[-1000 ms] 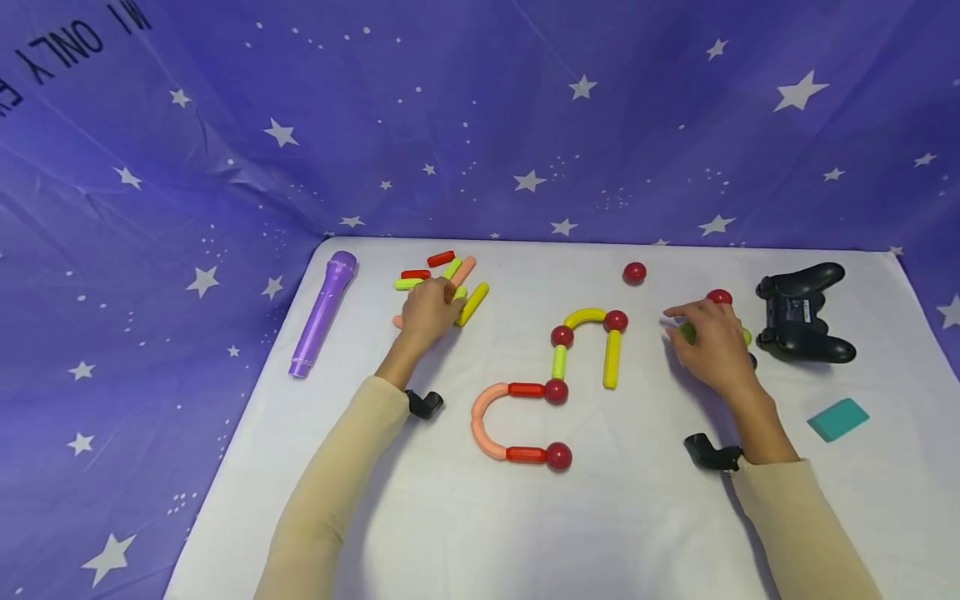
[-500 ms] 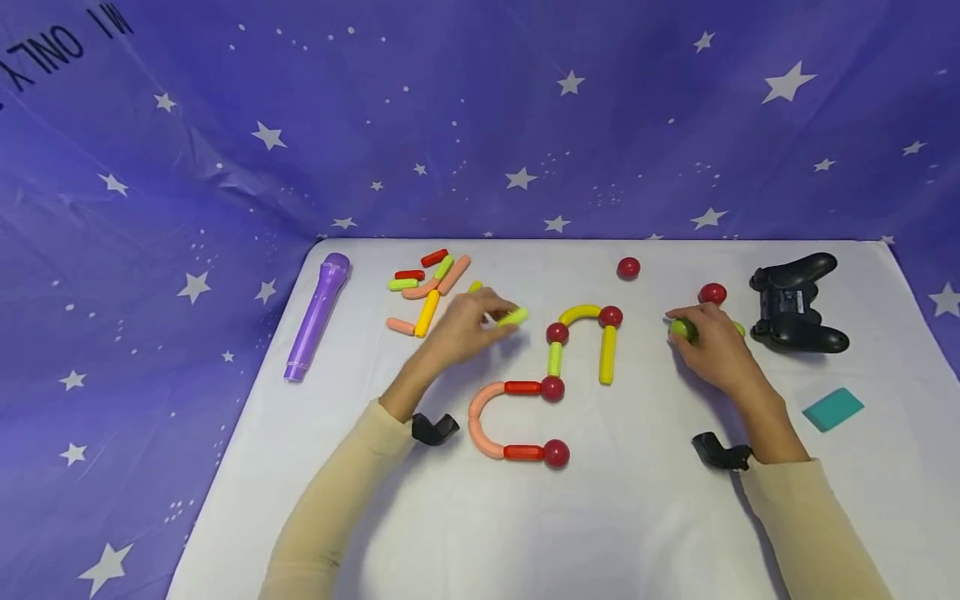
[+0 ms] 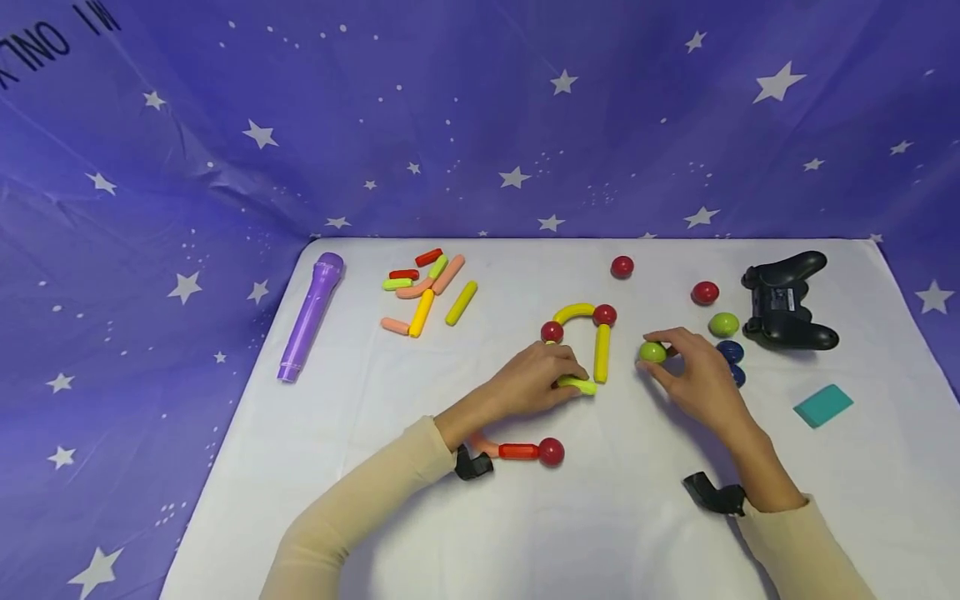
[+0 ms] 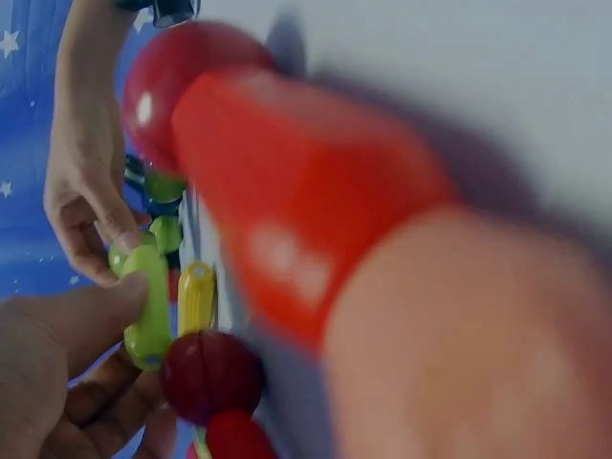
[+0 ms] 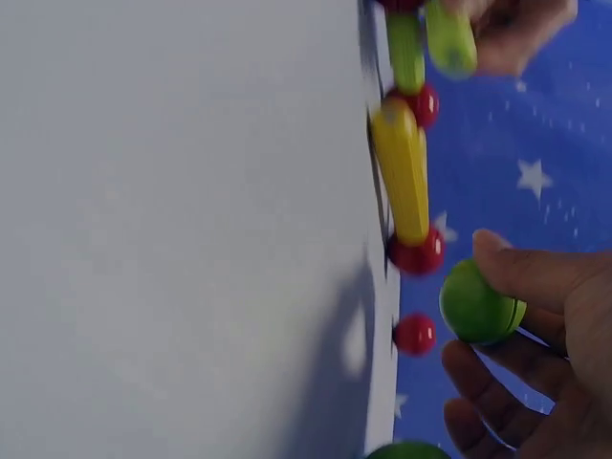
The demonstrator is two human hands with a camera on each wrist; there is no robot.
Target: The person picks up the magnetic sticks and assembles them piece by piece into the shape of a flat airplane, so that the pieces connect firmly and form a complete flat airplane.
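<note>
My left hand (image 3: 528,382) pinches a short light-green rod (image 3: 577,386) above the middle of a joined chain of balls and rods. That chain shows a yellow curved piece (image 3: 574,311), a straight yellow rod (image 3: 602,354), a red rod (image 3: 519,452) and red balls (image 3: 551,452). The hand and forearm cover the chain's middle and most of its peach curve. To the right, my right hand (image 3: 701,379) holds a green ball (image 3: 652,352) between thumb and fingers, apart from the yellow rod's free end. In the left wrist view, the light-green rod (image 4: 146,306) overlaps the green ball.
Loose rods (image 3: 422,313) in several colours lie at the back left beside a purple toy microphone (image 3: 311,317). Right of centre are red balls (image 3: 705,292), another green ball (image 3: 723,324) and dark blue balls (image 3: 730,352). A black game controller (image 3: 787,300) and teal block (image 3: 823,406) lie farther right.
My left hand has taken the light-green rod from the loose pile and moved right to the chain. My right hand has brought the green ball left and nearer, uncovering the blue balls.
</note>
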